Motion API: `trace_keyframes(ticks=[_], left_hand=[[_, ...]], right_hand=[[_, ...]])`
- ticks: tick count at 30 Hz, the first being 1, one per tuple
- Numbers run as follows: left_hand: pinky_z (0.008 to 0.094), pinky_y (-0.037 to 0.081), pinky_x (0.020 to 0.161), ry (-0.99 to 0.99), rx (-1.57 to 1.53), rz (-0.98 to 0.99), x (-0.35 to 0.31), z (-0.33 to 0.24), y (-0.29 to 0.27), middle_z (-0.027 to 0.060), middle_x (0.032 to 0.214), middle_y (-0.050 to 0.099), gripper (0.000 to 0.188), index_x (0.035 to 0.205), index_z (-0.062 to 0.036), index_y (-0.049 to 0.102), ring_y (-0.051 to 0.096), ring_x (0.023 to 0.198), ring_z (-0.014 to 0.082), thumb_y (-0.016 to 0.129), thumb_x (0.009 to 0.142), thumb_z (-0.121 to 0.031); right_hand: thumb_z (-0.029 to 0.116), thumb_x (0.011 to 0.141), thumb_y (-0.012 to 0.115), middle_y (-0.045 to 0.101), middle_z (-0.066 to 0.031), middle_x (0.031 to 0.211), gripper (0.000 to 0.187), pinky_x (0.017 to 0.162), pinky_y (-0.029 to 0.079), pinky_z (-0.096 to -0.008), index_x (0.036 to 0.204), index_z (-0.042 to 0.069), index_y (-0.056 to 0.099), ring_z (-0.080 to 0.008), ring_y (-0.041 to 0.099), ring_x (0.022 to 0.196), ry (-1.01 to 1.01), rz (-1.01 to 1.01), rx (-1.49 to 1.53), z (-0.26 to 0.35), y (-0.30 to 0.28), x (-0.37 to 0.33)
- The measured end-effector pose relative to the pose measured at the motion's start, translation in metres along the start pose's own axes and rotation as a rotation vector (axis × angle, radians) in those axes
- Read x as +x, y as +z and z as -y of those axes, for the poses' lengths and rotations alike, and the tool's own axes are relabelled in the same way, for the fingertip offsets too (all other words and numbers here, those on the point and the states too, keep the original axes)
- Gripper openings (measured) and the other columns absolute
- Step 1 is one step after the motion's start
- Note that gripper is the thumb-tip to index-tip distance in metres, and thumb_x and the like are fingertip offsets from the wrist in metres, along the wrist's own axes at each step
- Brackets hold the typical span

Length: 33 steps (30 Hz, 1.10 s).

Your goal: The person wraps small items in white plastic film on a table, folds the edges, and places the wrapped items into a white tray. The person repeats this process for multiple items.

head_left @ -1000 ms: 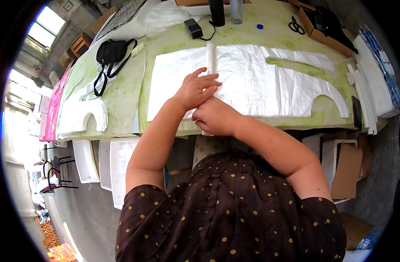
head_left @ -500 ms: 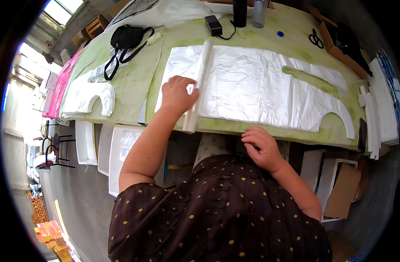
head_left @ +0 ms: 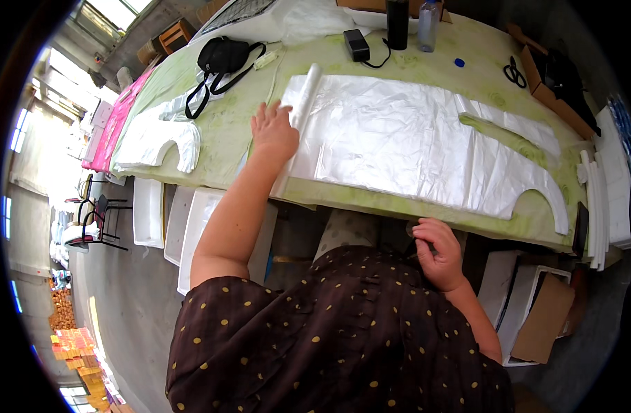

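A long counter (head_left: 426, 69) under a green-patterned cloth fills the upper middle, and a white, shiny plastic sheet stack with curved handle cut-outs (head_left: 384, 131) lies flat across it. Below the counter's left side stand white rectangular bins (head_left: 149, 217), their contents too unclear to tell; below its right side, a white open box (head_left: 514, 341) has a flat brown cardboard piece (head_left: 546, 320) across its opening. On the counter's far right corner, an open brown cardboard box (head_left: 544, 100) holds a bulky black item (head_left: 562, 76). A soft black strapped bag (head_left: 222, 55) lies at the back left, what it contains hidden. A slim white plastic roll (head_left: 307, 100) lies across the sheet stack's left end; the left hand (head_left: 274, 134) is against it, fingers spread rather than wrapped around it. The right hand (head_left: 439, 251) is at the counter's front edge, fingers half curled; whether they hold anything cannot be told. A clear plastic bottle (head_left: 428, 27) stands at the back, beyond a small blue cap (head_left: 459, 62).
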<state>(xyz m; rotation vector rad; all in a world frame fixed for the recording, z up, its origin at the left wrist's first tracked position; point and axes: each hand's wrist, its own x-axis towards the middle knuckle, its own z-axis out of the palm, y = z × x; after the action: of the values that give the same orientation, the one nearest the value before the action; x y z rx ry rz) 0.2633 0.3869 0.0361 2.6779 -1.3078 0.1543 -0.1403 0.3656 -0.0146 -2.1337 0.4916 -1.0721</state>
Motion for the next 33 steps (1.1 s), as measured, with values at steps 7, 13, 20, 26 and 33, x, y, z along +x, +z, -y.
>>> trace_keyframes(ticks=[7,13,20,26,33], left_hand=[[0.0470,0.023,0.120,-0.087,-0.198,0.129,0.008,0.000,0.035,0.0123,0.163,0.024,0.077,0.157,-0.0127,0.025,0.024,0.149,0.0346,0.058,0.092,-0.038],[0.0507,0.029,0.115,-0.262,-0.013,0.169,0.022,0.036,0.013,0.0142,0.151,0.045,0.084,0.154,-0.0119,0.032,0.036,0.142,0.0364,0.064,0.085,-0.049],[0.0375,0.054,0.082,-0.341,-0.742,0.228,0.030,0.071,0.004,0.0169,0.121,0.062,0.068,0.142,-0.0050,0.045,0.067,0.098,0.0259,0.068,0.089,-0.040],[0.0344,0.055,0.078,-0.388,-1.882,0.481,-0.026,-0.043,-0.019,0.0106,0.104,0.061,0.037,0.121,-0.0008,0.052,0.065,0.094,0.0227,0.057,0.100,-0.030],[0.0327,0.053,0.078,-0.315,-2.077,0.735,-0.072,-0.122,-0.002,0.0067,0.092,0.059,0.036,0.109,-0.0013,0.054,0.058,0.082,0.0190,0.050,0.100,-0.036]], right_hand=[[-0.005,0.079,0.068,0.069,-0.0119,0.097,0.018,0.091,0.052,-0.0427,0.094,0.004,0.067,-0.0342,0.067,0.099,-0.032,0.016,0.002,0.003,-0.001,-0.001],[-0.006,0.079,0.067,0.069,-0.0122,0.097,0.018,0.091,0.052,-0.0425,0.094,0.004,0.067,-0.0336,0.067,0.099,0.014,-0.013,-0.017,0.003,-0.002,-0.010],[-0.003,0.083,0.066,0.070,-0.0133,0.100,0.015,0.091,0.052,-0.0389,0.097,0.001,0.067,-0.0312,0.067,0.099,0.106,-0.059,0.015,0.006,-0.002,-0.006],[0.005,0.090,0.066,0.060,-0.0094,0.125,0.047,0.097,0.048,-0.0332,0.134,0.003,0.051,-0.0181,0.057,0.114,0.529,0.136,0.488,0.013,0.023,0.026],[0.006,0.093,0.066,0.053,-0.0147,0.124,0.080,0.092,0.050,-0.0324,0.156,0.009,0.017,-0.0176,0.058,0.107,0.684,0.262,0.834,0.053,0.047,0.059]])
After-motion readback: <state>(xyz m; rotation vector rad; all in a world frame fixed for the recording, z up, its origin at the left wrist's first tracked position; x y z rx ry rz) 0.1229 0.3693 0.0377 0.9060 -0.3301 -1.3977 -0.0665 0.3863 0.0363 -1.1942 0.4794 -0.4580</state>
